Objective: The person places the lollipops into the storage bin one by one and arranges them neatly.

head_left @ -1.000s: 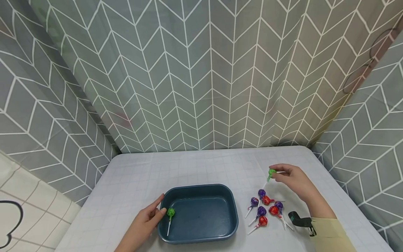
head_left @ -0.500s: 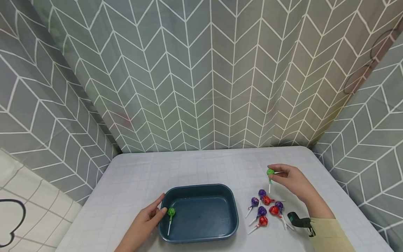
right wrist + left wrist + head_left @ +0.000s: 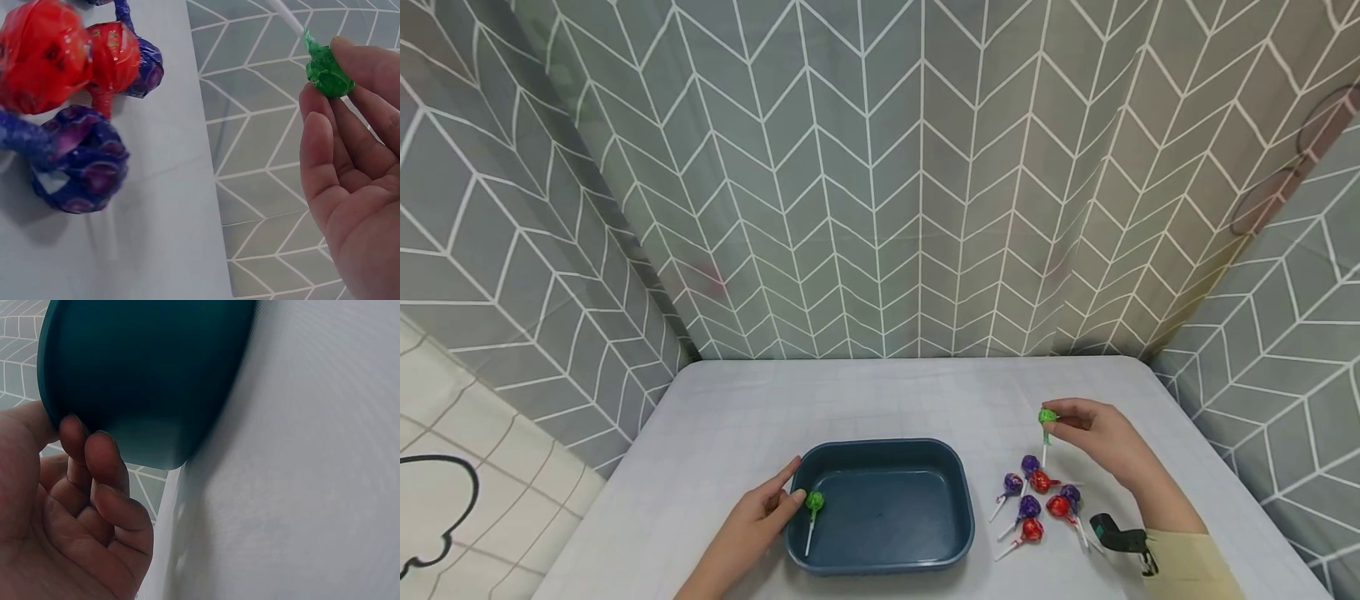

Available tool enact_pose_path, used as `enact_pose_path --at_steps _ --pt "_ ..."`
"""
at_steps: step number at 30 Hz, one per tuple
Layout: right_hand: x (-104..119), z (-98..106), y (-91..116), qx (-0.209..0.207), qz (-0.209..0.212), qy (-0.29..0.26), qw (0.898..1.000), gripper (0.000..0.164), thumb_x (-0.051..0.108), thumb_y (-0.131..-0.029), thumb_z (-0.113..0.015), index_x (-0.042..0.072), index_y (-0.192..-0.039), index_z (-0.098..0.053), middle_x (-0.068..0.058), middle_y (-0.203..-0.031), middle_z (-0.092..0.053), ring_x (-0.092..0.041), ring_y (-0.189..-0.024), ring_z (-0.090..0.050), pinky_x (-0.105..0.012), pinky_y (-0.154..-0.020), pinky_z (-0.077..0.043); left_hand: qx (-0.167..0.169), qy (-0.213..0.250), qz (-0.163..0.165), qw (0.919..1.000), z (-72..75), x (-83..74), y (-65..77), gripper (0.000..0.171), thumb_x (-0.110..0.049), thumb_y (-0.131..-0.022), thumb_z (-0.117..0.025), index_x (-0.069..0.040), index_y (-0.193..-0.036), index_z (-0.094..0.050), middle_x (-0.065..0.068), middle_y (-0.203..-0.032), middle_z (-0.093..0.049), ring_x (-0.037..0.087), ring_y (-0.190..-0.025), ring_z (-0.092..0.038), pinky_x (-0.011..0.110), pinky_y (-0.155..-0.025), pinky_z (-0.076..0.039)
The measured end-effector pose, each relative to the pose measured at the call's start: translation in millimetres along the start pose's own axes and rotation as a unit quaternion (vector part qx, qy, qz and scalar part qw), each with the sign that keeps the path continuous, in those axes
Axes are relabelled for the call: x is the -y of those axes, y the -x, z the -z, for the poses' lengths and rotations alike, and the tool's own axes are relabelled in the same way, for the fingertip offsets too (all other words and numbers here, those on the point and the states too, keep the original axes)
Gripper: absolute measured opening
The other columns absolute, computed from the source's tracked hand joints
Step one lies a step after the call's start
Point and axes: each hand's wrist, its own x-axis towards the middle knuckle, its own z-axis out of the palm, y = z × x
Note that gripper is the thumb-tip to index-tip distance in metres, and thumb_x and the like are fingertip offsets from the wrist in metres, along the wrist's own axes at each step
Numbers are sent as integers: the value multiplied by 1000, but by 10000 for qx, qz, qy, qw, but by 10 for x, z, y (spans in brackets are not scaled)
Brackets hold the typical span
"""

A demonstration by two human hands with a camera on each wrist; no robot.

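My left hand (image 3: 752, 518) grips the left rim of a dark blue plastic tray (image 3: 880, 568), thumb over the edge and fingers along the outer wall. Inside the tray, at its left end, lies a green-wrapped lollipop (image 3: 815, 501), its white stick pointing toward me. Farther right, my right hand (image 3: 1093, 431) pinches another green lollipop (image 3: 331, 75) by its candy head between thumb and fingertips. In the head view that lollipop's stick hangs downward. Just in front of this hand, red lollipops (image 3: 1032, 530) and purple lollipops (image 3: 1029, 507) lie in a loose group.
A white cloth covers the table (image 3: 895, 400). Behind it and at both sides hang grey curtains (image 3: 895, 208) with a white zigzag pattern. A black camera mount (image 3: 1116, 533) sits on the right wrist, near the lollipop sticks. Pale checked fabric (image 3: 475, 475) shows at lower left.
The stick of the green lollipop in my right hand has swung from slanting down-left to hanging nearly straight down. The left hand keeps its hold on the tray; the head view shifted slightly.
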Motion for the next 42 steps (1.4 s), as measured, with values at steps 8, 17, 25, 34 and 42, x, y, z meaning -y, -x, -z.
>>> enact_pose_path --at_steps 8,17,25,34,42 --pt "164 32 -23 80 88 103 9999 50 44 -90 -72 9 -125 -66 -4 -111 -69 -24 -102 -65 -49 -88 -52 -29 -36 19 10000 0 19 4 63 -45 -98 -60 -16 -151 -43 4 -73 -55 14 -58 -48 27 -52 -44" --pt "531 -8 -66 392 475 177 9979 42 35 -90 -74 7 -121 -67 -5 -109 -69 -22 -100 -66 -41 -85 -54 52 32 -55 10000 15 43 -20 63 -44 -99 -59 -18 -152 -41 4 -73 -58 16 -60 -52 28 -56 -47" --pt "860 -141 -161 836 915 122 9922 42 30 -89 -77 9 -123 -67 -3 -112 -67 -18 -99 -66 -32 -82 -54 53 29 -62 10000 18 52 -13 62 -43 -99 -58 -17 -152 -41 4 -74 -58 16 -60 -52 28 -55 -47" --pt "1216 -442 -283 1601 1435 109 9765 40 22 -89 -76 9 -125 -67 -2 -114 -67 -15 -98 -67 -28 -80 -54 33 30 -153 9999 23 48 -7 62 -43 -100 -58 -16 -152 -41 3 -74 -58 16 -61 -52 28 -56 -48" --pt "1477 -716 -371 2102 1736 430 9612 34 23 -89 -76 13 -121 -70 4 -104 -69 -11 -90 -67 -27 -76 -54 43 46 -222 9997 18 46 -5 61 -42 -100 -57 -14 -152 -40 4 -74 -58 15 -61 -53 28 -57 -48"
